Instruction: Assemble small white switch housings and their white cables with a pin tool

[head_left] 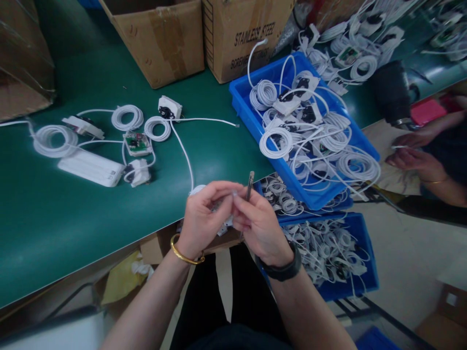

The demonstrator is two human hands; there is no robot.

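Above the table's front edge my two hands meet, fingertips together around a small whitish piece (234, 193), too small to make out. My left hand (204, 214) is closed in a pinch on it. My right hand (260, 223) is closed too, pinching at the same spot, with a thin flat metal tool (250, 181) sticking up between its fingers. A white cable (184, 151) runs from a white-and-black module (170, 108) down behind my left hand. White parts below my hands are mostly hidden.
On the green table (91, 233) lie coiled cables (127, 117), a circuit board (137, 144) and a white casing (91, 166). A blue tray (241, 99) of coiled assemblies overhangs the edge, above another blue bin (370, 262). Cardboard boxes (171, 43) stand behind. A co-worker's hands (416, 158) are at right.
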